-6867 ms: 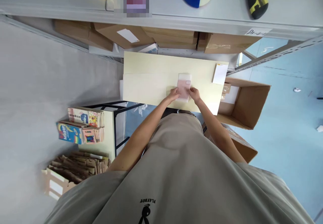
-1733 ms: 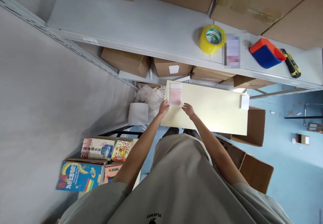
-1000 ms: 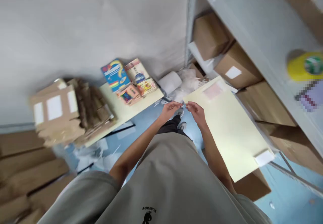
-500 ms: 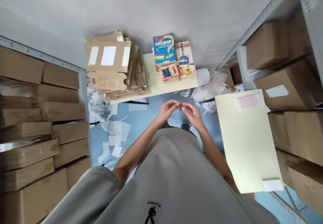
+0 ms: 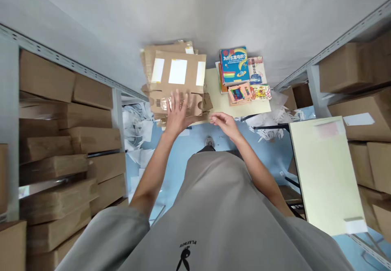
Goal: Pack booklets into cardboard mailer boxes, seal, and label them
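At the far table, end of the aisle:
Left hand (image 5: 177, 114): fingers spread flat, palm down on the stack (image 5: 175, 84) of flattened cartons; nothing gripped.
Right hand (image 5: 222, 123): fingers loosely curled, hovering just off the table (image 5: 216, 97) edge, right of the stack; holds nothing that I can see.
Stack: one pile, brown flat cartons, on the left end of the table; top carton shows three white labels in a row. Sheet count not readable.
Books (image 5: 242, 75): one cluster on the right end of the same table, about four colourful covers showing, biggest is blue. Well apart from both hands.
Side table (image 5: 326, 177): one pale yellow top to the right of the person; one pink packet (image 5: 327, 129) at its far end, one white pad (image 5: 355, 225) at its near end.
Left rack (image 5: 12, 100): grey frame, two visible tiers packed with brown boxes, roughly a dozen.
Right rack (image 5: 314, 86): about five brown boxes in view, one with a white label.
Floor (image 5: 180, 157): blue, white paper scraps piled under and beside the far table.
Person: grey shirt, one shoe visible below the hands.
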The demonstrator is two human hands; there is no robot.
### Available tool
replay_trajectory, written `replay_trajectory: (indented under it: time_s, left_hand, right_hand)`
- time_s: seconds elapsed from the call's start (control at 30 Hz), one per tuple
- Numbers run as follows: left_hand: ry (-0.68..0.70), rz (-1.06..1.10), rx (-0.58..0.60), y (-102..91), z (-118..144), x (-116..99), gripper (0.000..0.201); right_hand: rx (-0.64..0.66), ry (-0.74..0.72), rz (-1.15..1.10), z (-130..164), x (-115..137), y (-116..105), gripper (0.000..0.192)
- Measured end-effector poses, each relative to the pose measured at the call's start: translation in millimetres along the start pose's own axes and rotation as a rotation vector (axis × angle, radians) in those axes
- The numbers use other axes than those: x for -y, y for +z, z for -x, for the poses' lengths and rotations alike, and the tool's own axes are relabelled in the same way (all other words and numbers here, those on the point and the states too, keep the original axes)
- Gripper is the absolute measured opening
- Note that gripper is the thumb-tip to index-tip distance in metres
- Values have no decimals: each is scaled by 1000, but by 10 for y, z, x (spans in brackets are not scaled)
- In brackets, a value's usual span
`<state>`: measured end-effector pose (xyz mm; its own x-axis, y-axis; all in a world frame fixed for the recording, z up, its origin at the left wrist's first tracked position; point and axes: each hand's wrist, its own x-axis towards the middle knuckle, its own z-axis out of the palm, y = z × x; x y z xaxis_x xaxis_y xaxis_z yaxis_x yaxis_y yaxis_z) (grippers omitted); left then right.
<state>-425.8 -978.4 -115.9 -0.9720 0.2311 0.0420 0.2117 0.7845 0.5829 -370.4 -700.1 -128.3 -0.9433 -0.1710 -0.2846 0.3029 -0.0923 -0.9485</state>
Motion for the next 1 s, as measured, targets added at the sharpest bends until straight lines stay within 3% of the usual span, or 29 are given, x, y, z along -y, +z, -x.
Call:
replay_trajectory:
  time_s: [0.1, 0.23, 0.43, 0.6, 0.73, 0.83, 0.93, 1.0]
  left_hand:
    - [46, -37, 114, -55, -85, 215, 106]
    - [121, -20, 171, -43, -97, 346, 86]
    - [128, 18, 141, -76, -236, 495, 71]
    - [117, 52, 24, -356, -376, 516, 66]
    - [206, 86, -223, -720, -346, 170, 70]
    - [205, 218, -407, -861, -344, -279, 54]
    - [123, 440, -468, -742, -427, -751, 42]
    - [108, 583, -356, -519, -501, -1061, 55]
  right_hand:
    - [6, 6, -13, -70, 13, 220, 66]
    - [-18, 29, 9, -41, 9, 256, 63]
    - [-77, 65, 33, -20, 52, 166, 65]
    - [-76, 26, -17, -29, 167, 132, 63]
    - [-84, -31, -62, 42, 306, -22, 61]
    - [-147, -105, -43, 146, 411, -302, 59]
    - [-313, -233, 15, 290, 497, -769, 65]
    - [-491, -319, 54, 447, 539, -1192, 74]
